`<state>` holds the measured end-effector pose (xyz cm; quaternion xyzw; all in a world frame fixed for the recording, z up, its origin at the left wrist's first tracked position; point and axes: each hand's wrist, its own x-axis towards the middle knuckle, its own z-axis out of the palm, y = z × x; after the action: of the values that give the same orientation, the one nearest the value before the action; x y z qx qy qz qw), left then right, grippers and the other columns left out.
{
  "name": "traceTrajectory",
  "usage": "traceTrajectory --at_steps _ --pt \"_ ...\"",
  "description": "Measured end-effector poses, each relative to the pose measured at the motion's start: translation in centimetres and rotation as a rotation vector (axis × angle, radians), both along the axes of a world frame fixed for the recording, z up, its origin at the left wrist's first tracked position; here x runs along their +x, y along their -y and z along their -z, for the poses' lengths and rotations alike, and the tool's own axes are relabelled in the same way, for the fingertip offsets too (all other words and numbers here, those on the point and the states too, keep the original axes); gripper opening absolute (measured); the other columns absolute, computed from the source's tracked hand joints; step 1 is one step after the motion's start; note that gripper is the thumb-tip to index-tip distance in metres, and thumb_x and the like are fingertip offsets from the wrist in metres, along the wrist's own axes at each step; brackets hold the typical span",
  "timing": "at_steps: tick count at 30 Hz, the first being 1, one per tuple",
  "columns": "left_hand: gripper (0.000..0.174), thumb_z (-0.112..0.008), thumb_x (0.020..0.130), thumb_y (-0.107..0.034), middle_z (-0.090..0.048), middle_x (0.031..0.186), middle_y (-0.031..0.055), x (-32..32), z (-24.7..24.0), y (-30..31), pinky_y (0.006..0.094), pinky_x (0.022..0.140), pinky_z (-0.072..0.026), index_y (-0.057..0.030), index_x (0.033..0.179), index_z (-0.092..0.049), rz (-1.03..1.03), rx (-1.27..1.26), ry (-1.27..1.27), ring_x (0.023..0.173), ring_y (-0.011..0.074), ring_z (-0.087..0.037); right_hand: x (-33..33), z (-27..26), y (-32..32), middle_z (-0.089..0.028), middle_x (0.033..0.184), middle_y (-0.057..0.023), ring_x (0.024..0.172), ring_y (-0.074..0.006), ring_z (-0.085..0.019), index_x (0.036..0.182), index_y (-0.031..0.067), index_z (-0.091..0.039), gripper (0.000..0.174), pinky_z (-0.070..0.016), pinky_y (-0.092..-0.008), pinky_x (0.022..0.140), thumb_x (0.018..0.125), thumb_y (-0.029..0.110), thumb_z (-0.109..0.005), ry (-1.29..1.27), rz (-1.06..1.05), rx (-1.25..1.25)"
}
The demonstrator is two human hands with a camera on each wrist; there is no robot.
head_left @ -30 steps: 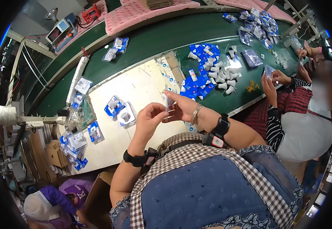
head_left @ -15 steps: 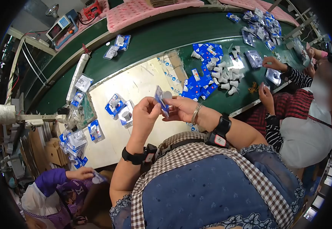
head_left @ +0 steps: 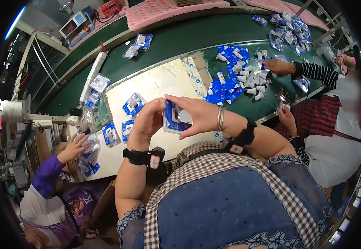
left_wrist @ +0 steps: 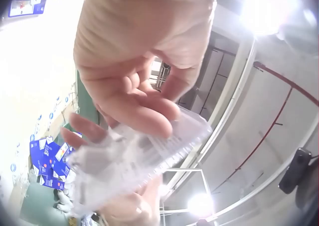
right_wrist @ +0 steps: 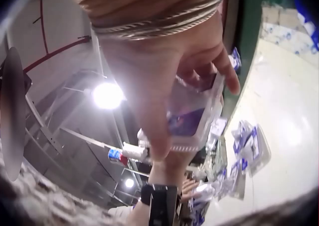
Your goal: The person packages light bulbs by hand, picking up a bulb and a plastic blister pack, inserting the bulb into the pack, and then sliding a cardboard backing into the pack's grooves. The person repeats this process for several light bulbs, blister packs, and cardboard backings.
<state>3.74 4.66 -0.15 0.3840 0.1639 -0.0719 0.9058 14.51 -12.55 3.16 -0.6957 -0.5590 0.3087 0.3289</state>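
Note:
A clear plastic blister pack [head_left: 173,118] with a blue card and a white round part is held up between both hands, over the near side of the pale board [head_left: 155,83]. My right hand [head_left: 203,116] grips it across its edges, with the thumb [right_wrist: 159,131] on one side and the fingers on the other. The left hand [head_left: 147,120] holds the opposite edge. In the left wrist view, curled fingers [left_wrist: 154,119] press the see-through shell [left_wrist: 134,156]. Blue-carded packs [head_left: 133,105] lie left of the hands, one partly behind the left wrist.
Several white cone-shaped parts [head_left: 251,81] and blue cards [head_left: 218,89] lie on the green table [head_left: 180,37] to the right. More packs pile up at the far right [head_left: 290,31]. A purple-sleeved person's hand [head_left: 73,148] touches packs at left; a striped-sleeved hand [head_left: 279,66] reaches in from the right.
The pack has turned from edge-on to face up towards the head camera, and the right hand now spans it. At left, the purple-sleeved arm has stretched to the packs; the striped-sleeved hand has reached the white parts.

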Motion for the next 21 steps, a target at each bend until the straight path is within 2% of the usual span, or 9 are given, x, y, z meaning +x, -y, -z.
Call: traceTrajectory --at_steps 1,5,7,8,9,11,16,19,21 --pt "0.015 -0.057 0.083 -0.017 -0.063 0.085 0.0043 -0.1 0.4 -0.3 0.0204 0.068 -0.0447 -0.0023 0.086 -0.059 -0.008 -0.001 0.002 0.076 0.0103 -0.057 -0.6 0.7 0.0 -0.049 0.126 -0.0204 0.11 -0.0313 -0.054 0.143 0.0034 -0.022 0.11 -0.0423 -0.0359 0.095 0.058 0.037 -0.083 0.002 -0.008 -0.001" --pt "0.018 -0.058 0.088 -0.018 -0.06 0.081 0.0047 -1.9 0.7 -0.2 0.0264 0.068 -0.0508 -0.0033 0.098 -0.057 -0.027 0.008 -0.022 0.07 0.0118 -0.059 -1.4 2.6 -0.2 -0.048 0.126 -0.0221 0.111 -0.0307 -0.053 0.144 0.0018 -0.02 0.109 -0.041 -0.0347 0.096 0.062 0.041 -0.08 -0.199 0.196 -0.027" --pt "0.019 -0.062 0.086 -0.015 -0.06 0.079 0.0042 -3.1 1.4 0.4 0.0296 0.067 -0.0532 -0.003 0.1 -0.056 -0.027 0.046 0.092 0.068 0.0123 -0.06 -1.3 3.0 0.1 -0.047 0.125 -0.0292 0.117 -0.0329 -0.05 0.141 -0.0048 -0.017 0.113 -0.0406 -0.0334 0.097 0.06 0.044 -0.08 -0.312 0.319 -0.151" --pt "0.022 -0.065 0.083 -0.012 -0.06 0.079 0.0042 -3.4 1.1 0.9 0.0285 0.066 -0.0528 -0.0015 0.1 -0.056 -0.032 0.037 0.08 0.068 0.0121 -0.06 -1.4 3.7 0.0 -0.046 0.127 -0.0292 0.119 -0.0329 -0.048 0.141 -0.0053 -0.019 0.112 -0.0403 -0.0333 0.098 0.062 0.047 -0.079 -0.348 0.343 -0.112" --pt "0.022 -0.065 0.083 -0.012 -0.06 0.079 0.0042 -3.6 1.5 1.4 0.0285 0.066 -0.0528 -0.0015 0.1 -0.056 -0.036 0.034 0.079 0.068 0.0121 -0.06 -1.6 4.0 0.2 -0.046 0.127 -0.0292 0.119 -0.0329 -0.048 0.141 -0.0053 -0.019 0.112 -0.0403 -0.0333 0.098 0.062 0.047 -0.079 -0.348 0.341 -0.116" --pt "0.024 -0.067 0.082 -0.011 -0.06 0.078 0.004 -3.7 2.7 2.2 0.0274 0.066 -0.0525 -0.0017 0.101 -0.056 -0.132 0.204 0.049 0.068 0.0118 -0.06 -2.1 4.0 0.3 -0.045 0.127 -0.0296 0.119 -0.0331 -0.048 0.14 -0.0058 -0.022 0.111 -0.041 -0.0337 0.097 0.062 0.049 -0.079 -0.311 0.329 -0.083" --pt "0.023 -0.066 0.083 -0.008 -0.062 0.082 0.0052 -3.8 3.4 2.7 0.0252 0.069 -0.0506 -0.0015 0.102 -0.057 -0.187 0.185 0.027 0.073 0.0115 -0.06 -2.2 3.0 0.5 -0.048 0.122 -0.0286 0.113 -0.0313 -0.052 0.139 -0.0055 -0.024 0.11 -0.043 -0.0332 0.094 0.061 0.048 -0.08 -0.406 0.333 -0.142" --pt "0.018 -0.062 0.085 -0.006 -0.063 0.085 0.0063 -4.2 3.9 2.7 0.0259 0.071 -0.0502 -0.0007 0.102 -0.057 -0.175 0.158 0.105 0.076 0.0127 -0.06 -2.7 3.3 0.7 -0.052 0.119 -0.025 0.107 -0.0271 -0.057 0.138 -0.004 -0.028 0.102 -0.0459 -0.0323 0.09 0.063 0.04 -0.081 -0.259 0.374 -0.103" --pt "0.014 -0.058 0.087 -0.003 -0.063 0.088 0.0068 -4.6 4.3 2.4 0.0274 0.072 -0.0505 0.0005 0.1 -0.058 -0.357 0.142 0.058 0.077 0.0142 -0.06 -2.6 3.2 0.7 -0.055 0.117 -0.0202 0.101 -0.0231 -0.06 0.137 -0.0004 -0.03 0.093 -0.0479 -0.031 0.087 0.065 0.029 -0.082 -0.534 0.453 0.048"
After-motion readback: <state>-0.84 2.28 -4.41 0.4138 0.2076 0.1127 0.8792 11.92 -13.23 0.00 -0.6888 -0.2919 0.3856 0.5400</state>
